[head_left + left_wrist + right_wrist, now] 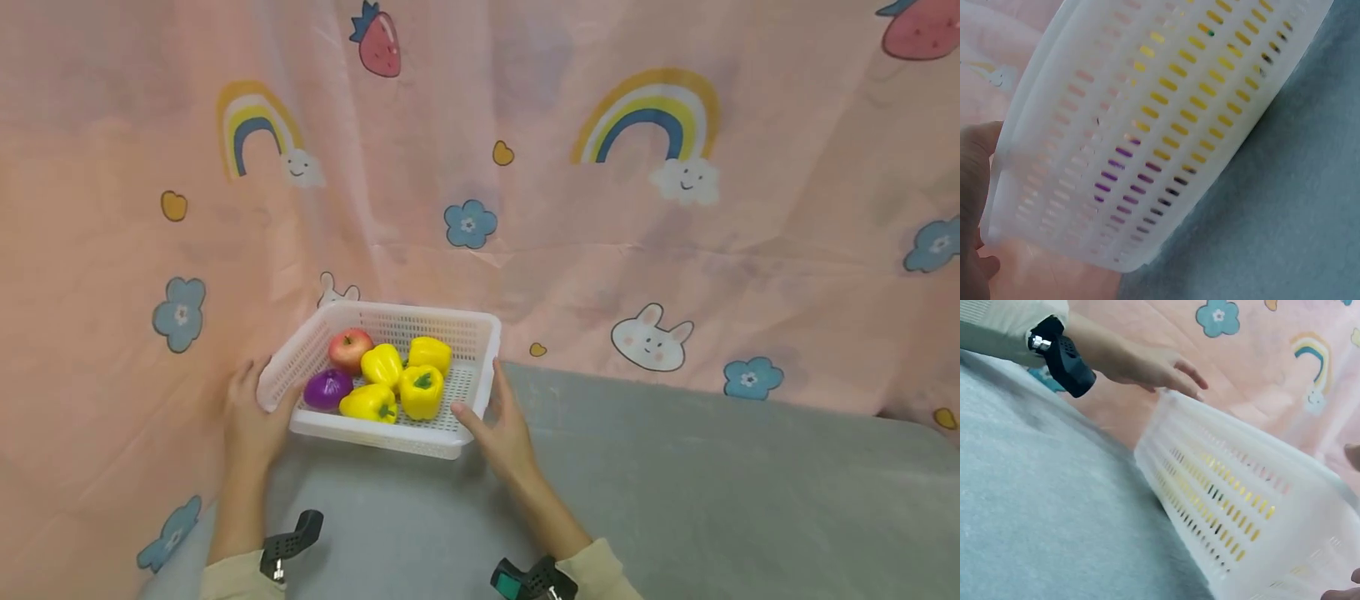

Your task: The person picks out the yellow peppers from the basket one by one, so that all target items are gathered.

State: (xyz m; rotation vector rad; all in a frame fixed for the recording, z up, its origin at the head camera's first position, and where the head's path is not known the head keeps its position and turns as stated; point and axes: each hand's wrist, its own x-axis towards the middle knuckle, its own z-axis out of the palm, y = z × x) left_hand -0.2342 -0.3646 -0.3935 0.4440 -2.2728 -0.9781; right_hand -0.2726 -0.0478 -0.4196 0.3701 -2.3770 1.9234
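A white plastic basket (375,432) with slotted walls sits at the left of the grey surface, close to the curtain. Inside are several yellow bell peppers (422,392), a red apple (350,348) and a glossy purple round vegetable (327,389), whose kind I cannot tell. My left hand (255,417) grips the basket's left end. At the right end, my right hand (506,433) holds the rim, thumb at the near corner and fingers along the outer side. The left wrist view shows the peppers' yellow through the basket wall (1166,140); fingers (975,162) sit at its edge.
A pink curtain (555,225) printed with rainbows, flowers and rabbits hangs behind and to the left. The grey cloth surface (675,483) stretches away to the right. Each wrist wears a black strapped device (292,543).
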